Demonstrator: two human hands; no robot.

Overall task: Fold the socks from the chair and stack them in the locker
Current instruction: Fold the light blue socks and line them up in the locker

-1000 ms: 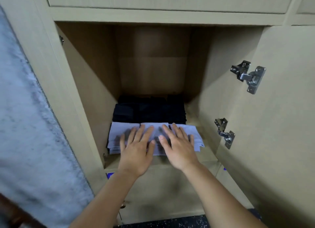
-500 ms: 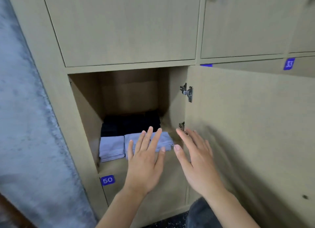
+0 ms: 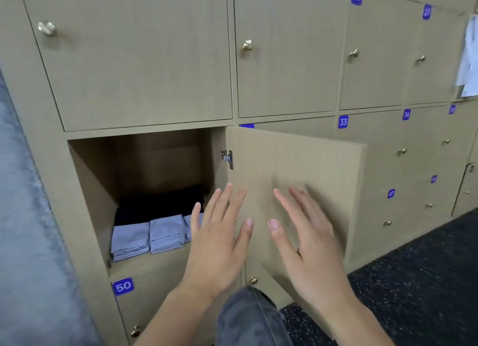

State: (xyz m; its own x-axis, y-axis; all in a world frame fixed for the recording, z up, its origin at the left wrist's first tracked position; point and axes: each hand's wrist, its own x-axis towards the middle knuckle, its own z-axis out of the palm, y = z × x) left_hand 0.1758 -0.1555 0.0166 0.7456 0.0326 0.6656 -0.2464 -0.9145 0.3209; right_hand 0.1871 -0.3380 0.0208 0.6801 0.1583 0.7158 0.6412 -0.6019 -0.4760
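Two hands hover apart with fingers spread, holding nothing: left hand (image 3: 219, 244) before the open locker (image 3: 144, 164), right hand (image 3: 307, 244) before its door (image 3: 297, 169). Folded grey socks (image 3: 147, 235) sit stacked along the locker's front edge, dark ones (image 3: 160, 206) behind

Numbered beige cabinet doors (image 3: 287, 61) with brass knobs (image 3: 247, 45) above dark speckled floor (image 3: 426, 281).

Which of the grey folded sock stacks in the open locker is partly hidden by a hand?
The rightmost grey stack: the left hand covers its right part. The other two stand fully visible.
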